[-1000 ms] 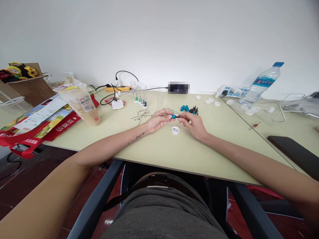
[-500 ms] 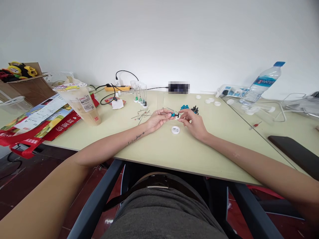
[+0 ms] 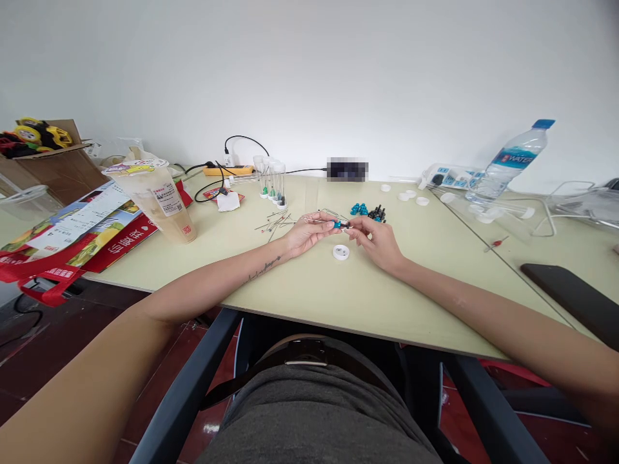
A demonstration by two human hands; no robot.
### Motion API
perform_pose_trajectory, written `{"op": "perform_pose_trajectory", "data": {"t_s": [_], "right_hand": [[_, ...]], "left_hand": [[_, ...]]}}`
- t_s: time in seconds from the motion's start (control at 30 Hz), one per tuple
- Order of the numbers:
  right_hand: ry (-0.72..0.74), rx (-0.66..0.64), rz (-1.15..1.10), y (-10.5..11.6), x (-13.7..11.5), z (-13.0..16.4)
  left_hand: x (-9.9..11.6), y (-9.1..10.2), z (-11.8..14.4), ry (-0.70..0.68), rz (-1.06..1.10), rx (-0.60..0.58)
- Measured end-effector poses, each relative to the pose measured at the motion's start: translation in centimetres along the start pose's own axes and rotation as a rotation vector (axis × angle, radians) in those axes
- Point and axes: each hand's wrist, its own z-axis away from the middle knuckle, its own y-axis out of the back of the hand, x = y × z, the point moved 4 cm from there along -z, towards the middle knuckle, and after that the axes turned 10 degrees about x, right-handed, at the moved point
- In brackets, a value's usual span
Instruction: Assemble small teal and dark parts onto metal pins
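Between thumb and fingers, my left hand (image 3: 309,233) pinches a small blue and black part (image 3: 337,225) with a thin wire-like rod. My right hand (image 3: 374,240) is closed at the part's black end, thumb and forefinger pinched there; whether it also holds a tiny separate piece is too small to tell. Just below the hands lies a white round cap (image 3: 341,252) with tiny dark bits inside. Behind my right hand are a pile of blue pieces (image 3: 358,209) and a pile of black pieces (image 3: 377,213). Thin metal rods (image 3: 278,223) lie scattered left of my left hand.
Clear tubes (image 3: 271,183) with white bases stand at the back. A drink cup (image 3: 162,203) and a red bag (image 3: 123,241) occupy the left. At right are a water bottle (image 3: 512,158), a power strip (image 3: 452,176), white caps (image 3: 411,194) and a dark phone-like slab (image 3: 570,299).
My right fingertips have shifted slightly down and now sit closer against the black end of the part. My left hand keeps nearly the same place and grip.
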Motion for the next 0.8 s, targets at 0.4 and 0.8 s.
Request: {"op": "perform_pose_trajectory", "data": {"t_s": [0.4,0.8], "right_hand": [[-0.011,0.011,-0.038,-0.11,0.22,0.01],[0.005,-0.001,-0.022,-0.10,0.10,0.07]], "left_hand": [[0.13,-0.10,0.17,0.011,0.014,0.029],[-0.05,-0.11,0.01,0.008,0.010,-0.016]]}}
